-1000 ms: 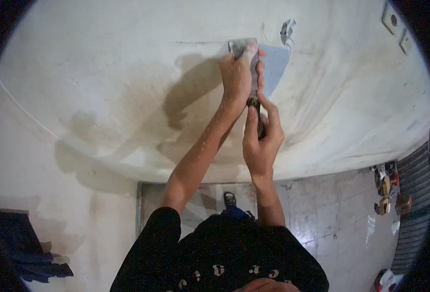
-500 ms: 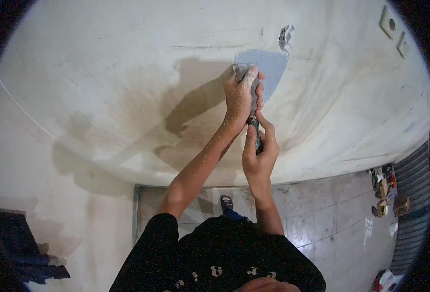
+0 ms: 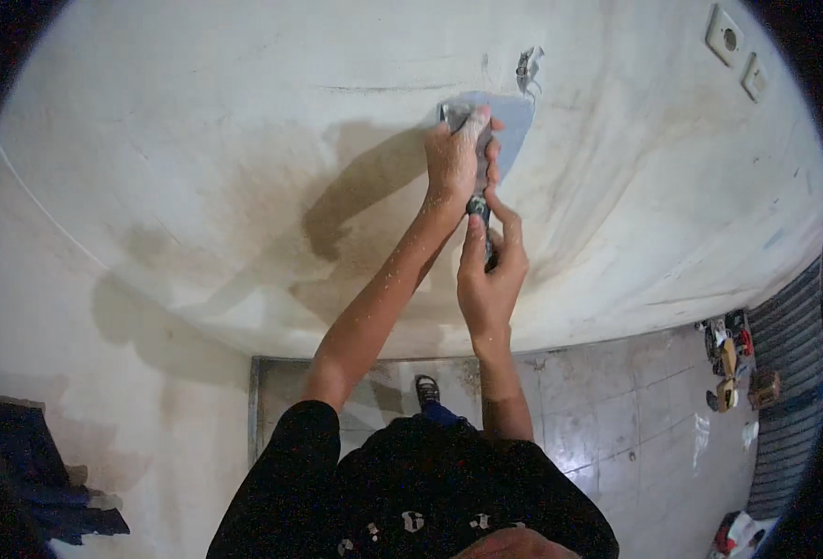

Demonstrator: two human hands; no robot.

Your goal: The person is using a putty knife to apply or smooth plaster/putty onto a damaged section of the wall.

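My left hand (image 3: 451,163) grips a grey flat-bladed scraper (image 3: 482,168), its thumb laid along the blade and its fingertips showing past the right side. My right hand (image 3: 491,284) holds the scraper's dark handle (image 3: 477,211) just below, thumb and index finger along it. The blade's top lies on a pale grey-blue patch (image 3: 516,121) on the white, stained wall (image 3: 244,121). A damaged spot (image 3: 529,70) with loose flakes sits just above the patch. Pale dust speckles my left forearm.
Two sockets or switches (image 3: 728,37) are on the upper right wall. Below are the tiled floor (image 3: 607,410) and my sandaled foot (image 3: 427,391). At right are a ridged shutter (image 3: 789,373) and assorted footwear or objects (image 3: 726,363). Dark fabric (image 3: 34,447) lies lower left.
The scraper and both hands moved down across the patch half a second ago and have since moved up again, near the patch's top edge. Both hands keep their holds.
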